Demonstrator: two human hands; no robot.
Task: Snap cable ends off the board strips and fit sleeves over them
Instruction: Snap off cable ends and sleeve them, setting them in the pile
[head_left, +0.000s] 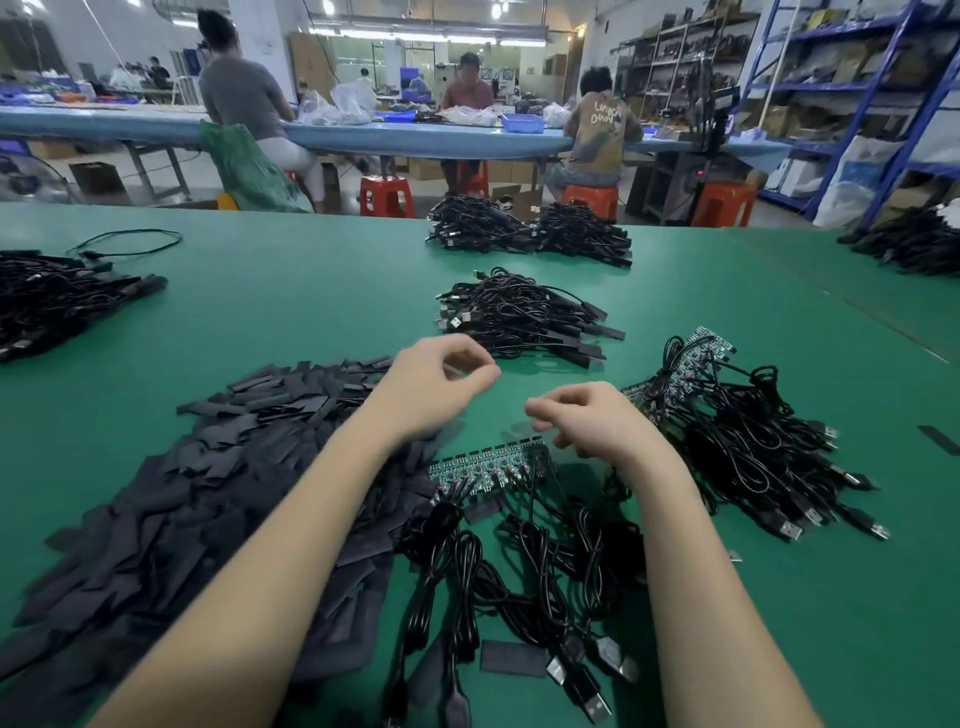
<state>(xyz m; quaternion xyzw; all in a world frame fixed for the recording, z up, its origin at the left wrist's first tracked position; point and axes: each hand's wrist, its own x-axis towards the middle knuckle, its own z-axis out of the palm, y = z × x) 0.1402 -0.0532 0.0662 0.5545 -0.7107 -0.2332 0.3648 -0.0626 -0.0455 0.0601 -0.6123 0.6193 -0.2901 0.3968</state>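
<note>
Right, green desk (311, 291); sleeve pile (208, 493) lies left of both hands. Board strip (488, 462) lies flat below the hands, long axis left-right, cables (519, 561) trailing toward the person. Right hand (597, 421) nearer it, left hand (436, 384) further up; both sets of fingers loosely curled, holding nothing visible.

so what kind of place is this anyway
Most likely a small electronics assembly workshop. The green worktable holds heaps of black USB cables, a pile of black sleeves and a board strip with cables attached. Behind, workers on red stools sit at another bench beside storage shelving.
</note>
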